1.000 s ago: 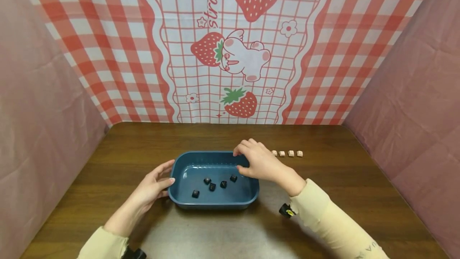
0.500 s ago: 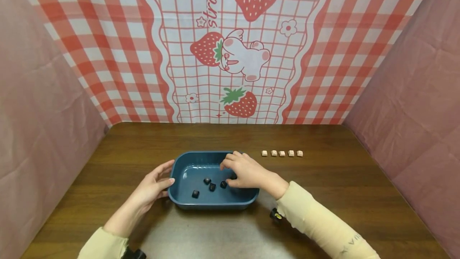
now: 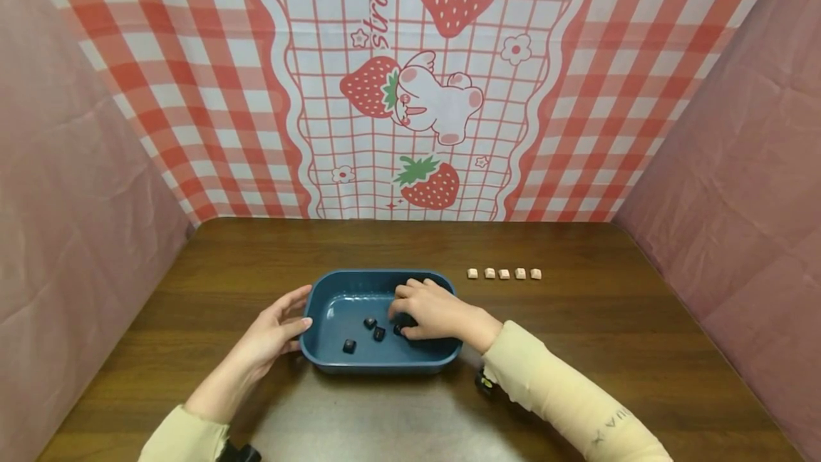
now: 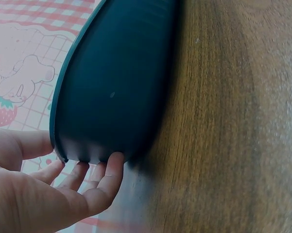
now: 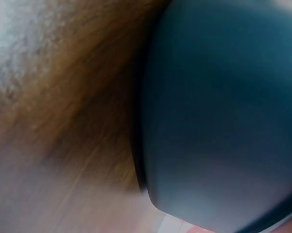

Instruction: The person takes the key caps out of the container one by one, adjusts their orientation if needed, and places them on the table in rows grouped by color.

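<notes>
A blue rectangular bin (image 3: 381, 363) sits on the table with several small black keycaps (image 3: 349, 346) scattered on its floor. My left hand (image 3: 272, 330) holds the bin's left end, thumb over the rim. In the left wrist view the fingertips of the left hand (image 4: 53, 196) press against the outer wall of the bin (image 4: 109, 82). My right hand (image 3: 436, 314) reaches into the bin's right half, thumb and fingers parted around one black keycap (image 3: 398, 330). The right wrist view shows only the bin's outer wall (image 5: 218, 126) close up; the right fingers are hidden there.
Several white keycaps (image 3: 504, 274) stand in a row on the wooden table (image 3: 577, 348), behind and right of the bin. A checked strawberry cloth (image 3: 430, 91) hangs at the back, and pink cloth (image 3: 737, 198) hangs on both sides.
My right hand has moved left and down from the bin's right rim into it, uncovering the white row's left end and covering the rightmost black keycap. The left hand and bin stay put.
</notes>
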